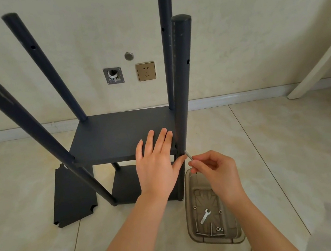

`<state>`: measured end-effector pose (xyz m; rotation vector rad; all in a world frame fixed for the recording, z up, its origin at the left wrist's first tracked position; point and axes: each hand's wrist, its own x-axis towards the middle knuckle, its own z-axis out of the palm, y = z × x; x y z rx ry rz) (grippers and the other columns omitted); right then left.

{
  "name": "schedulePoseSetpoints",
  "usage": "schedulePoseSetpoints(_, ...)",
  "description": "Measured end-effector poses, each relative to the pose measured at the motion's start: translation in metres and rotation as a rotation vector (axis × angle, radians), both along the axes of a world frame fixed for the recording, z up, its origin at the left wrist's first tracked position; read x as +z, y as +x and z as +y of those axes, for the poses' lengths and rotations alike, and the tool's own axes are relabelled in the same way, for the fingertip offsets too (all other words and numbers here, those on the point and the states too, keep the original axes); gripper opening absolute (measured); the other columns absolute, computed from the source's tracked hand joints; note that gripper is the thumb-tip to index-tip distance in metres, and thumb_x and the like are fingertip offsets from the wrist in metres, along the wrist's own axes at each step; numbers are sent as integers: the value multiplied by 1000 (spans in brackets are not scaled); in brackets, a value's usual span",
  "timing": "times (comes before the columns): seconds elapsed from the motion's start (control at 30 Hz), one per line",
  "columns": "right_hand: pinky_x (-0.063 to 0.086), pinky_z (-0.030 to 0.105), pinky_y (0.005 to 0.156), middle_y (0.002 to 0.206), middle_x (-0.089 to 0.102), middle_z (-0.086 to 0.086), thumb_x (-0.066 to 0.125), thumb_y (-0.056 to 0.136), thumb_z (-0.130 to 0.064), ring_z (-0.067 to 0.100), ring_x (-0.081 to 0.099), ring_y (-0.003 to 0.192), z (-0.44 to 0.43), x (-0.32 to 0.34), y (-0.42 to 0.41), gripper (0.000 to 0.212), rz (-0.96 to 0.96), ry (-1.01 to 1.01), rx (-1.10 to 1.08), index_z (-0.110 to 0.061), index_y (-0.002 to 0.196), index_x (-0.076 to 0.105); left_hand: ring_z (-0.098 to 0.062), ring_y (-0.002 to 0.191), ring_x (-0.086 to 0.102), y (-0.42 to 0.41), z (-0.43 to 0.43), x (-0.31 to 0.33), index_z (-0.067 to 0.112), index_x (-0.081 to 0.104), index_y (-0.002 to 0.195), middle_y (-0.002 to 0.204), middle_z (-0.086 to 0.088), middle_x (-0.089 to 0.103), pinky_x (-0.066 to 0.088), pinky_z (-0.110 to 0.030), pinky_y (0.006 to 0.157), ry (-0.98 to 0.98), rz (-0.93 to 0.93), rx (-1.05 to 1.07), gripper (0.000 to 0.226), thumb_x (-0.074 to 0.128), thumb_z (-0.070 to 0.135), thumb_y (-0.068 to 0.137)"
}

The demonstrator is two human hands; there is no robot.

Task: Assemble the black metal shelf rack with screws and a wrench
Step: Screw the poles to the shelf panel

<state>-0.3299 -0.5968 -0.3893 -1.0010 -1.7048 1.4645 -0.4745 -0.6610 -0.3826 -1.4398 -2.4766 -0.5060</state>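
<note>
Rack (117, 137): black metal, stands upright on the tiled floor (270, 142) close to the wall; four round poles rise above an upper shelf, and a lower shelf shows beneath it.
Front-right pole (183, 79): upright, at the upper shelf's near right corner; a small hole shows high on its side.
Loose panel (72, 195): black, notched corners, lies flat on the floor just left of the rack's base.
Tray (188, 218): clear plastic, on the floor just right of the rack's near corner, below the right hand.
Left hand (157, 165): palm down on the near edge of the upper shelf; fingers straight and flat, holding nothing; thumb spread toward the front-right pole.
Right hand (216, 167): fingers curled, thumb and forefinger pinching a screw.
Wrench (204, 216): small, silver, open-ended, lies slantwise in the middle of the tray.
Screw (188, 155): silver, tilted, far end at the front-right pole just under the shelf edge; whether it is in a hole cannot be told.
Spare screws (202, 232): several, at the tray's near end.
Washers (219, 229): small rings, scattered in the tray.
</note>
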Motion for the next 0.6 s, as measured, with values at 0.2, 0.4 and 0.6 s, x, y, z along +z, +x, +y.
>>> schedulePoseSetpoints(0.2, 59, 23, 78, 79, 75, -5, 70, 89, -12, 13, 73, 76, 5, 2, -5, 9, 29, -18, -26, -20, 91, 74, -25, 148, 33, -1, -2, 2, 22, 50, 147, 155, 2, 44, 24, -48, 122, -19, -18, -4, 68, 53, 62, 92)
schedulePoseSetpoints(0.4, 59, 25, 80, 77, 74, -5, 69, 90, -11, 12, 72, 74, 9, 4, -13, 8, 19, -16, -10, -16, 93, 74, -26, 146, 38, 0, -1, 1, 20, 53, 145, 152, 0, 48, 27, -50, 120, 4, -4, -3, 68, 59, 60, 90)
schedulePoseSetpoints(0.6, 60, 27, 79, 75, 74, 2, 67, 91, -8, 16, 72, 73, 13, 6, -20, 8, 50, -52, 10, -13, 91, 73, -28, 143, 41, -1, 0, -2, 19, 56, 142, 150, -1, 51, 30, -50, 118, 30, 18, -3, 67, 63, 58, 88)
